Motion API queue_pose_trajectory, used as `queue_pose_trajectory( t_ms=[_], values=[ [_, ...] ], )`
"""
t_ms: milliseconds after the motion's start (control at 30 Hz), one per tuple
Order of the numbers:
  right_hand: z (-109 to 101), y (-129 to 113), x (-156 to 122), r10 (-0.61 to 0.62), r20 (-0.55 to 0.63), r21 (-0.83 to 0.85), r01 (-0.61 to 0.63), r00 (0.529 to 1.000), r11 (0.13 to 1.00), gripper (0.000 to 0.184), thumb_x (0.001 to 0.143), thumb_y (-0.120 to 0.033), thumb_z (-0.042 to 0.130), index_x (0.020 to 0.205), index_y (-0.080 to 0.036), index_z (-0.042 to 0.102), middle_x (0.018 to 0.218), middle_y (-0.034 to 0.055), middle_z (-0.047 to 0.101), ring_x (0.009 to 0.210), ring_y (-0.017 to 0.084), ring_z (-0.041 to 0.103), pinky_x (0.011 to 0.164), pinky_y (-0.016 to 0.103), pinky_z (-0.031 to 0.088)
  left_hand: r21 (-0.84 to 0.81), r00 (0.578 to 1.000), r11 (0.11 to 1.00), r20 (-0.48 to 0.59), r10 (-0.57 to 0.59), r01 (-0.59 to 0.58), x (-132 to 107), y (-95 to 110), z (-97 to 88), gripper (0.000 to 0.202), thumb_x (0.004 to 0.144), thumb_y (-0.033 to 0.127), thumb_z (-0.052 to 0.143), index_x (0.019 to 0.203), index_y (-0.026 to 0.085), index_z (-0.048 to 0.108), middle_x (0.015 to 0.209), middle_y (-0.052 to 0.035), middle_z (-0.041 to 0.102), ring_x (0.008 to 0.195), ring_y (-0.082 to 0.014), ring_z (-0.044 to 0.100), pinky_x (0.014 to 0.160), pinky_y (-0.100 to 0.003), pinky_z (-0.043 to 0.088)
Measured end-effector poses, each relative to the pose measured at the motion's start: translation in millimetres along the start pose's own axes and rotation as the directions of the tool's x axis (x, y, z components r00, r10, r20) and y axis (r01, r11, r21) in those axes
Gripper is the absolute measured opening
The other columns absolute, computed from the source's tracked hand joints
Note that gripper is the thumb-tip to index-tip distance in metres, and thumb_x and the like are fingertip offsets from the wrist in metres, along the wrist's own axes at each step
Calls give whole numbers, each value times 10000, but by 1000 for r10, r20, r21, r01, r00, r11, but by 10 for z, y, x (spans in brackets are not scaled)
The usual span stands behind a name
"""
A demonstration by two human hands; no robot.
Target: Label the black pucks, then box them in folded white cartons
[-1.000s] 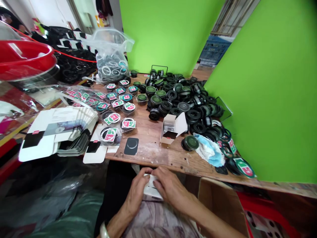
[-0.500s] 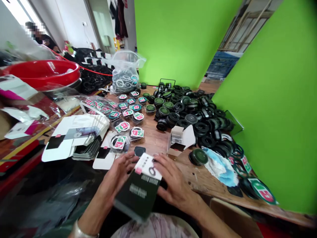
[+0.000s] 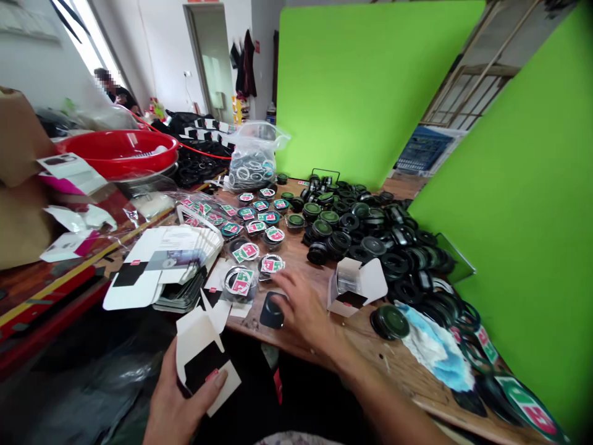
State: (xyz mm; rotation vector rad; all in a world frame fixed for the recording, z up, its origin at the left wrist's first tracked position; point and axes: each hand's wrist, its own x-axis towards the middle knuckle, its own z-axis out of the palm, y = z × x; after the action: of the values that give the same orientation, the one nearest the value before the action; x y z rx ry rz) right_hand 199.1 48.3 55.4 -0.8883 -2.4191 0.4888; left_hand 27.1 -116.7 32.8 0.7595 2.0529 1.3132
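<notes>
My left hand [image 3: 178, 405] is closed on a small white and black cardboard box [image 3: 202, 358], held below the front edge of the wooden table [image 3: 319, 349]. My right hand [image 3: 303, 312] stretches over the table with its fingers spread, resting by a black card insert [image 3: 271, 311] and nearest the bagged rings with red and green labels [image 3: 241, 281]. A half-folded white box [image 3: 354, 285] stands just right of that hand.
A fanned stack of flat box blanks [image 3: 169, 266] lies at left. A big heap of black round parts [image 3: 370, 232] fills the table's right, beside green panels [image 3: 523, 216]. A red basin [image 3: 118, 151] and a clear bag [image 3: 254, 161] stand behind. A blue cloth [image 3: 435, 346] lies front right. A person [image 3: 113, 89] is far left.
Both hands were together on the box in my lap, then lifted it. Now my left hand alone holds it while my right hand has reached forward onto the table. The view tilted up.
</notes>
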Motion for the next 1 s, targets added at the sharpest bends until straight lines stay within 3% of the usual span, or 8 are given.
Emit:
queue_pose_trajectory(
  t_ms=[133, 267, 467, 567, 633, 767, 900, 1000],
  values=[
    [105, 315, 542, 96, 211, -314, -25, 973, 949, 737, 701, -119, 613, 1381, -160, 331, 1447, 175, 304, 1292, 316, 303, 992, 514, 329, -32, 998, 998, 42, -51, 52, -8, -127, -47, 899, 550, 582, 722, 1293, 217, 374, 1135, -99, 592, 1063, -335, 543, 921, -468, 442],
    [226, 368, 699, 97, 277, -341, 4, 956, 940, 797, 641, -191, 660, 1370, -145, 341, 1400, 179, 368, 1236, 331, 357, 964, 519, 329, -46, 1000, 999, 10, -17, 17, -45, -148, -17, 850, 597, 602, 671, 1302, 229, 377, 1142, -75, 606, 1061, -311, 556, 924, -453, 459],
    [128, 282, 222, 177, 201, -382, -89, 964, 920, 598, 699, -307, 653, 1233, -112, 468, 1161, 156, 524, 1059, 301, 474, 897, 438, 387, 40, 999, 998, 9, 43, -43, -8, -258, 62, 920, 550, 583, 703, 1310, 190, 368, 1110, -91, 632, 1006, -300, 595, 852, -415, 516],
    [150, 299, -108, 199, 153, -331, -139, 968, 933, 777, 706, -435, 685, 1326, -80, 378, 1300, 189, 444, 1167, 310, 425, 948, 411, 387, 66, 996, 994, 25, 87, -88, 17, -244, 184, 955, 540, 569, 708, 1331, 173, 348, 1123, -101, 627, 1016, -301, 592, 859, -416, 511],
    [209, 316, -254, 177, 119, -318, -131, 977, 939, 902, 716, -497, 678, 1396, -62, 277, 1423, 213, 318, 1285, 335, 314, 1030, 448, 321, 61, 994, 993, 55, 98, -101, 34, -166, 276, 991, 524, 565, 711, 1340, 147, 334, 1152, -124, 611, 1037, -312, 579, 877, -434, 498],
    [337, 326, -296, 87, 41, -355, -67, 995, 932, 796, 785, -458, 626, 1418, -117, 285, 1475, 186, 267, 1342, 356, 227, 1067, 547, 237, 34, 988, 994, 119, 100, -104, 53, 0, 388, 1010, 512, 542, 703, 1333, 97, 318, 1194, -173, 576, 1062, -324, 558, 917, -465, 463],
    [410, 334, -201, 64, -8, -288, -64, 998, 955, 577, 825, -325, 585, 1333, -101, 429, 1371, 202, 409, 1220, 320, 406, 998, 483, 377, 50, 991, 993, 93, 101, -106, 54, 4, 389, 1022, 490, 545, 701, 1320, 81, 326, 1189, -189, 568, 1062, -332, 552, 940, -493, 435],
    [321, 311, -211, 97, -130, -204, -123, 987, 971, 482, 845, -294, 541, 1287, -113, 475, 1280, 195, 477, 1118, 302, 481, 925, 484, 443, 68, 987, 987, 63, 145, -149, 66, -16, 404, 990, 513, 539, 709, 1323, 111, 334, 1181, -169, 573, 1071, -331, 551, 944, -496, 433]
  ],
)
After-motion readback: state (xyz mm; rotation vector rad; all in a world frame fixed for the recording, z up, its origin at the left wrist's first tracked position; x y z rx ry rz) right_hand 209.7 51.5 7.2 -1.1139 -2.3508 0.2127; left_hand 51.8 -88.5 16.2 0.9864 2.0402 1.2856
